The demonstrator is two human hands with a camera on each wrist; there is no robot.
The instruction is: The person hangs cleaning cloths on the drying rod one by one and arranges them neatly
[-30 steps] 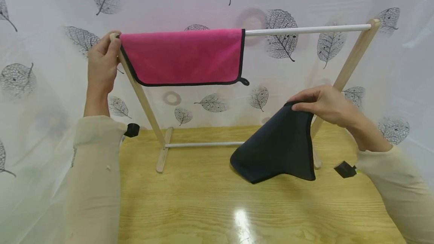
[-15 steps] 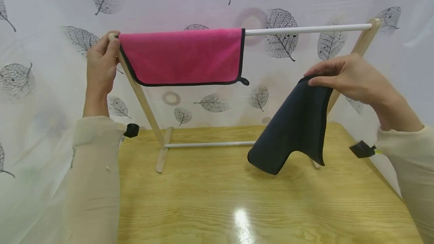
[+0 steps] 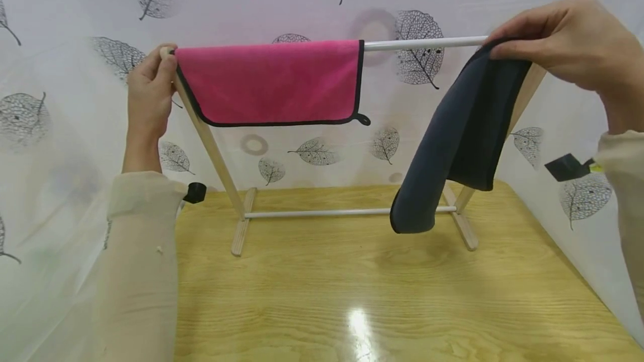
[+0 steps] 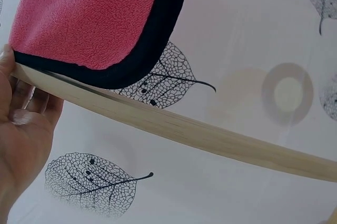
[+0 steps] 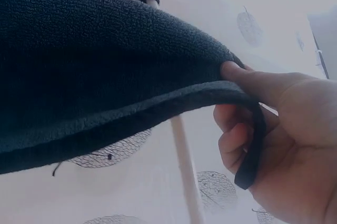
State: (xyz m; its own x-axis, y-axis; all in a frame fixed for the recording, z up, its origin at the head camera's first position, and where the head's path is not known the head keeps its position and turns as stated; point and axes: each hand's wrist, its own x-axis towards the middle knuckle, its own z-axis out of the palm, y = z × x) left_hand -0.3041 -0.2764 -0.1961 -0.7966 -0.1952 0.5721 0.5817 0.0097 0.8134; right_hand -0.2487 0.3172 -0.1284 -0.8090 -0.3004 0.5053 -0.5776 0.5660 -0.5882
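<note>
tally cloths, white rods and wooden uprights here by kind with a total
Cloths: 2, black-edged pink cloth, dark blue-grey cloth
Rods: 2, upper white rod, lower white rod
Uprights: 2, left wooden upright, right wooden upright
Total: 6

1. Pink terry towel (image 3: 269, 85): black-edged, looped at one corner, draped smoothly over the left half of the drying rack (image 3: 427, 43).
2. Dark blue-grey terry towel (image 3: 432, 144): black-edged, hanging in loose folds before the right post.
3. The rack: wooden posts, white rails, upright.
</note>
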